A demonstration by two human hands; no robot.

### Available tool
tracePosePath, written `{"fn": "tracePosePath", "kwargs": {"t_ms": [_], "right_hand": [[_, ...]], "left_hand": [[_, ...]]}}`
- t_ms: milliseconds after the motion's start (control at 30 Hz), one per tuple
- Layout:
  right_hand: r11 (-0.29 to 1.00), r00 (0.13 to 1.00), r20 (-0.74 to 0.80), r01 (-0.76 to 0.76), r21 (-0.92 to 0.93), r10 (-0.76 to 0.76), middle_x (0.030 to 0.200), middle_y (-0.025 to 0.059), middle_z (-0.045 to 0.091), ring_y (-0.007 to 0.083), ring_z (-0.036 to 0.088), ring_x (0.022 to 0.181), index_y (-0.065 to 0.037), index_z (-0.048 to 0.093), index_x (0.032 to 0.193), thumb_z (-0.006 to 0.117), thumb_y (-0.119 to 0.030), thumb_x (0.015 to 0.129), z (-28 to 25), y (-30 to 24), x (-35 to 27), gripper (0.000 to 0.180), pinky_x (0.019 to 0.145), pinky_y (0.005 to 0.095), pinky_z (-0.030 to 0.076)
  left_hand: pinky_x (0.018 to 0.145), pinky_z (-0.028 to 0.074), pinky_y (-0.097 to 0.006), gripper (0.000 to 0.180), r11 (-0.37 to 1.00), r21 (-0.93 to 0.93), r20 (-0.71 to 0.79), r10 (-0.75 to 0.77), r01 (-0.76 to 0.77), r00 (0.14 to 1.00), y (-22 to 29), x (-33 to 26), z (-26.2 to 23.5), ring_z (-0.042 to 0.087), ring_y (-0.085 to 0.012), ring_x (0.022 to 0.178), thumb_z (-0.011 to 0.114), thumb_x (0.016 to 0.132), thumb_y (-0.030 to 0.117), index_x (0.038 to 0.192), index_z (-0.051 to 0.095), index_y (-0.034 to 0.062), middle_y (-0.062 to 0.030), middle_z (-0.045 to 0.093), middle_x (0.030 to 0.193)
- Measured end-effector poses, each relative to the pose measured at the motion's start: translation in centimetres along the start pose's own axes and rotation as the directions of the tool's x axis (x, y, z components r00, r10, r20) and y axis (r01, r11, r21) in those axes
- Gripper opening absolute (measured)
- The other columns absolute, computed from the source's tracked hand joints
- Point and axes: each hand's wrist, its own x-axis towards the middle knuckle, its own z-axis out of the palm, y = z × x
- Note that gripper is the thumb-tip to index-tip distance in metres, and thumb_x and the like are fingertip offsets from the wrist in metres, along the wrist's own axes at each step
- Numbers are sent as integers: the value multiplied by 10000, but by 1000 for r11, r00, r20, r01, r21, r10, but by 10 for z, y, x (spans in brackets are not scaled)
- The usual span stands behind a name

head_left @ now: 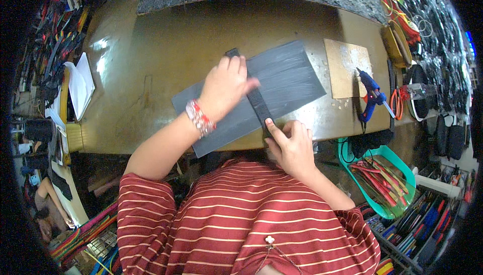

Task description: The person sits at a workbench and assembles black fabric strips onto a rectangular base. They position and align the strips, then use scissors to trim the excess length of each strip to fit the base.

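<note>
A worn brown wooden workbench (151,64) carries a grey rectangular sheet (287,81), a square plywood board (344,69), a blue glue gun (371,96) and white papers (80,84).

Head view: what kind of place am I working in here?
Probably a small craft or leather-goods workshop. A worn brown workbench carries a dark grey sheet with a black strip pressed on it, a blue glue gun lies beside it, and a green basket holds red strips.
</note>
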Motion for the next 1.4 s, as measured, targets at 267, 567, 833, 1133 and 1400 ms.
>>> {"fn": "tracePosePath", "kwargs": {"t_ms": [267,567,833,1133,1400], "right_hand": [[984,966,236,-136,116,105,913,153,500,345,553,811,-184,421,1415,687,-145,742,-32,-8,-18,725,715,436,469],[128,950,209,-184,975,-232,1060,84,598,145,563,1019,20,369,1409,626,-182,867,-110,8,54,633,866,323,436],[946,921,237,324,-26,-309,1545,62,262,313,226,1425,-178,362,1449,521,-403,924,15,6,92,593,1110,635,139],[958,942,178,288,16,-286,1533,56,286,287,264,1411,-194,345,1457,520,-402,922,24,-13,79,600,1115,608,160],[965,956,130,260,35,-262,1518,60,316,286,284,1402,-190,377,1441,515,-407,928,26,-15,78,574,1112,608,175]], "left_hand": [[1117,68,-627,1073,986,26,113,-169,168,979,35,-18,1,208,-440,1397,406,813,748,1392,280,-147,-349,223,1472],[869,460,-397,342,713,-687,-158,37,-136,987,10,-24,-59,554,-296,941,602,830,154,1166,635,103,-132,550,1027],[488,446,-188,254,-146,-988,66,-722,-59,689,-161,-22,-31,566,-76,553,685,884,219,1041,608,34,4,605,742],[955,479,-355,214,-72,-853,-9,-988,-517,152,-225,21,-32,593,-252,1054,544,926,49,1135,551,4,-169,551,1191],[872,487,-413,242,951,-160,-652,99,-265,752,-101,172,-74,627,-312,904,618,839,164,1029,668,21,-158,673,956]]}}
